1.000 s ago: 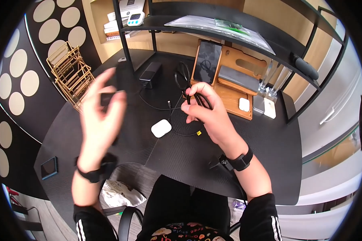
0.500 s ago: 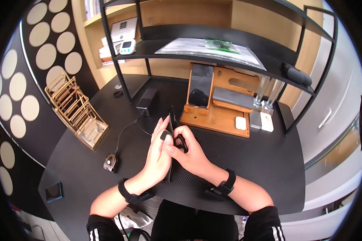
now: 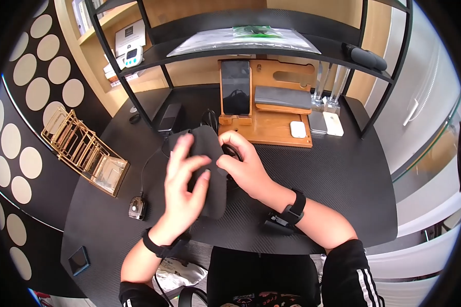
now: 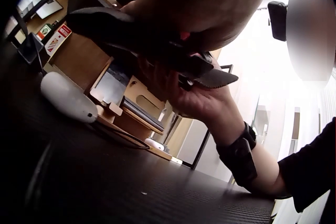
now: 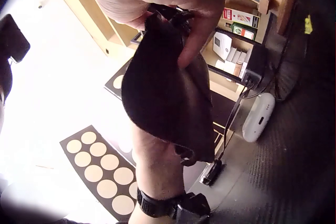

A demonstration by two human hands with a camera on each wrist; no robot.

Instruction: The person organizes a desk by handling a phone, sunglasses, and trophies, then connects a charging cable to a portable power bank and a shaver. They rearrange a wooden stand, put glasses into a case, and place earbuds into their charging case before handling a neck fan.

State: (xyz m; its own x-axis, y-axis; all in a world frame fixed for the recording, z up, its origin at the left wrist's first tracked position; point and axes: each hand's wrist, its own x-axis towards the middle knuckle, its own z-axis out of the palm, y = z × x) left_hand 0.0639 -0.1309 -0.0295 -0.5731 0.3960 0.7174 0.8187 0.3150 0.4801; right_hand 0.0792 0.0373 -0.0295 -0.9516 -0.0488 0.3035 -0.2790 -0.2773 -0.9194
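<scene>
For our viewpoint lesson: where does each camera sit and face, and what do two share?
Head: head-worn, facing forward and down at the pouch; left hand, right hand and sleeves show.
Left wrist: worn there, facing the wooden stand beyond the pouch; both hands show.
Right wrist: worn there, facing the pouch and dotted panel; right hand, left forearm show.
Both wrist views share the white case.

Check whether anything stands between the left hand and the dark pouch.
Nothing visible does: in the head view, the left hand is directly over the dark pouch, which the right hand holds at its right edge. Blur leaves left-hand contact unclear.
</scene>
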